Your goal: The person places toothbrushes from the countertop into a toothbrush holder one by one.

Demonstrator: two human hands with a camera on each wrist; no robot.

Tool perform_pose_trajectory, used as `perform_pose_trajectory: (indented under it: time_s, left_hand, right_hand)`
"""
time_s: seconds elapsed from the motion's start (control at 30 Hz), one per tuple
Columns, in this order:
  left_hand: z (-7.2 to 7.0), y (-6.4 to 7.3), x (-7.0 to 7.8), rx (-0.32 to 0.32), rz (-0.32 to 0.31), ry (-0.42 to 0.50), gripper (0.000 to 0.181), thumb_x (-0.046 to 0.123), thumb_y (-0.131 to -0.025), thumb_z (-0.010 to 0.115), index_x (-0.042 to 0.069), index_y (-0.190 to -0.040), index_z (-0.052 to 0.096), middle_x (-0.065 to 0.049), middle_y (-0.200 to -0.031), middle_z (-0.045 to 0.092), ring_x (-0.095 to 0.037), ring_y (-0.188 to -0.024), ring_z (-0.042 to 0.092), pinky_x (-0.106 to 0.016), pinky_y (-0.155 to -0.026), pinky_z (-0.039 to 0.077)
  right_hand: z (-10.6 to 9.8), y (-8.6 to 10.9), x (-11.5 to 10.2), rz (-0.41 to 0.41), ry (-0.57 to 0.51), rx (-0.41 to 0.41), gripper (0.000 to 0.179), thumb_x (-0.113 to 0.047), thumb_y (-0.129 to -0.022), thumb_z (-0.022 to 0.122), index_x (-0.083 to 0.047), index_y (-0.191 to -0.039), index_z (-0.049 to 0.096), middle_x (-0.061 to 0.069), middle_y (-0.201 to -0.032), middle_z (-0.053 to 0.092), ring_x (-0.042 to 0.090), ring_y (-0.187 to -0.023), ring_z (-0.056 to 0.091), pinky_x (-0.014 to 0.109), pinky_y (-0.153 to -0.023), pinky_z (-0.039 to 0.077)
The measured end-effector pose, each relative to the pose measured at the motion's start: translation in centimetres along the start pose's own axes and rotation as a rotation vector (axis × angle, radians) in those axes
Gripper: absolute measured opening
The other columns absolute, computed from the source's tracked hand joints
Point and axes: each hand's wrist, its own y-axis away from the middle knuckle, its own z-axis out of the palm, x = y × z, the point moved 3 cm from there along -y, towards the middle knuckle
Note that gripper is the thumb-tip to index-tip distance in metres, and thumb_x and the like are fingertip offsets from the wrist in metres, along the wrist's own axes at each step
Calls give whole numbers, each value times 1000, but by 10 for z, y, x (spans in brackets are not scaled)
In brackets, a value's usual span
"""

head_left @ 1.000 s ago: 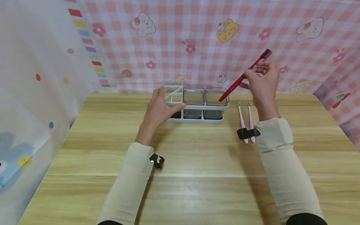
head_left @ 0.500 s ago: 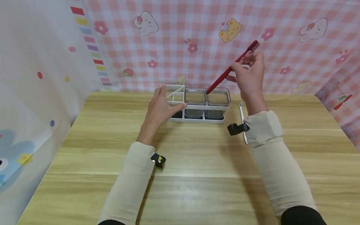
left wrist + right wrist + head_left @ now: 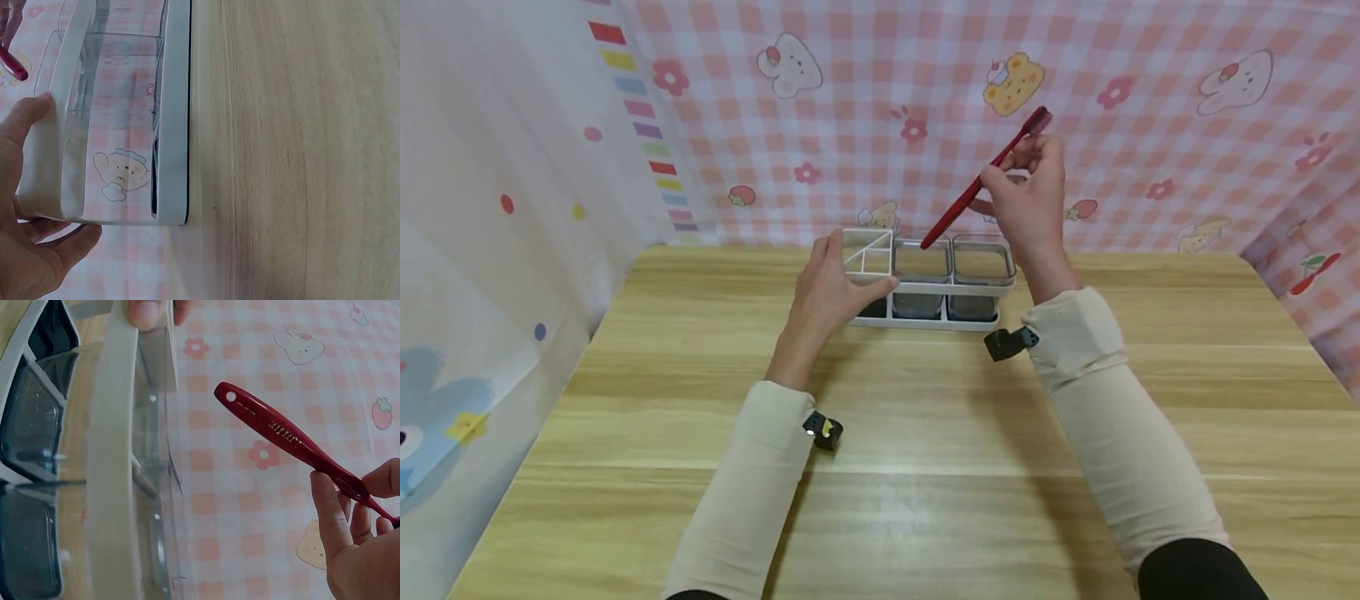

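A white toothbrush holder (image 3: pixel 925 286) with a slotted section (image 3: pixel 875 260) at its left and two clear cups (image 3: pixel 982 260) beside it stands at the back of the table. My left hand (image 3: pixel 823 292) grips the holder's left end, thumb along the front of its upper rail. Between thumb and fingers my right hand (image 3: pixel 1030 196) pinches a red toothbrush (image 3: pixel 958 204). The brush slants, bristles up at the right, and its handle end hangs over the middle cup. In the right wrist view the red toothbrush (image 3: pixel 281 434) shows a hole at its handle end, apart from the holder.
The holder stands on a wooden table (image 3: pixel 895 467), close to a pink checked cloth (image 3: pixel 850 125) hung behind it. A pale cloth (image 3: pixel 497 275) covers the left side. My right forearm crosses the table's right half.
My right hand has carried the red toothbrush left, from above the right cup to above the middle one. Two toothbrushes lying on the table are now hidden by my right arm.
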Motion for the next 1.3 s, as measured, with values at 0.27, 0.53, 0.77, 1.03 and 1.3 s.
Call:
perform_pose_trajectory:
  time_s: [0.27, 0.53, 0.77, 1.03, 1.3]
  left_hand:
    - [0, 1, 0, 11, 21, -3, 108, 60, -80, 78, 6, -159, 26, -14, -159, 31, -37, -136, 44, -53, -109, 41]
    - [2, 2, -1, 28, 31, 19, 105, 59, -80, 79, 7, -157, 29, -14, -156, 35, -35, -131, 47, -53, -107, 42]
    - [1, 1, -2, 30, 24, 10, 107, 60, -80, 79, 6, -158, 28, -13, -156, 35, -36, -135, 45, -53, -109, 41]
    - [4, 1, 1, 20, 23, 6, 110, 61, -79, 78, 5, -158, 27, -15, -157, 34, -36, -135, 44, -54, -109, 41]
    - [2, 0, -1, 15, 11, 3, 110, 62, -80, 77, 6, -159, 26, -15, -158, 33, -36, -136, 43, -54, -109, 41]
  right_hand:
    - [15, 5, 6, -51, 36, -69, 28, 1, -96, 59, -12, -107, 37, 6, -99, 46, 23, -83, 62, 37, -73, 61]
    - [29, 9, 11, -55, 54, -93, 28, -1, -97, 60, -12, -108, 36, 6, -101, 47, 22, -88, 61, 40, -77, 61]
    - [36, 11, 15, -65, 63, -89, 28, -2, -97, 61, -11, -111, 38, 6, -101, 47, 22, -87, 61, 35, -74, 61]
    - [43, 9, 19, -70, 125, -111, 29, 0, -97, 59, -9, -115, 39, 6, -103, 48, 20, -88, 59, 40, -78, 60]
    - [52, 10, 17, -44, 149, -140, 27, 2, -98, 58, -8, -113, 39, 7, -103, 48, 20, -89, 59, 41, -78, 60]
